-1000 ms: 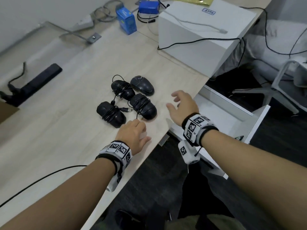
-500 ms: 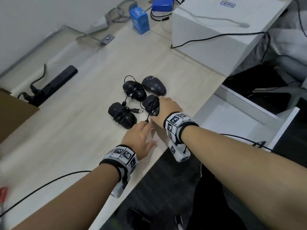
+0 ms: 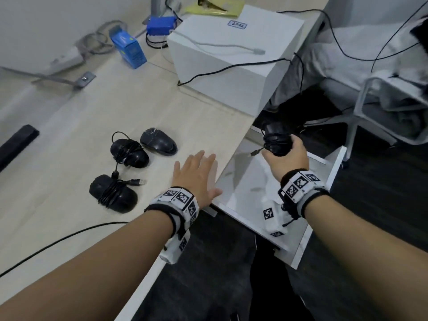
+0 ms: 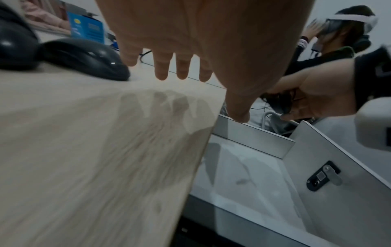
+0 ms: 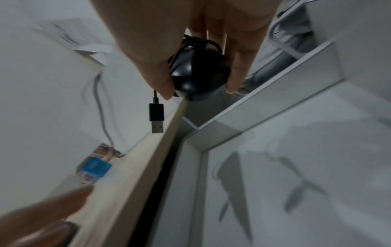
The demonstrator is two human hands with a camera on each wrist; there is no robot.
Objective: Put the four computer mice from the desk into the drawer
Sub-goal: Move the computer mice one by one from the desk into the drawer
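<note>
Gripping a black mouse (image 3: 276, 141) with its cord wound round the body, my right hand (image 3: 286, 158) curls thumb and fingers (image 5: 237, 66) round its sides; the USB plug (image 5: 156, 117) dangles free below my thumb. I hold it above the open white drawer (image 3: 333, 167), toward the drawer's far end, at about 2 o'clock from my left hand. My left hand (image 3: 196, 174) is spread flat with straight fingers, palm down over the desk (image 3: 69, 228) near its edge, holding nothing; I cannot tell whether it touches the wood. Three mice lie on the desk: the bare-topped mouse (image 3: 158, 141) at 11 o'clock from my left hand, a cord-wrapped mouse (image 3: 129, 152) just beside it, and the nearest mouse (image 3: 113, 193) at 9 o'clock. Farther off at 12 o'clock sits a white box (image 3: 231, 61), with a blue carton (image 3: 128, 48) to its left.
</note>
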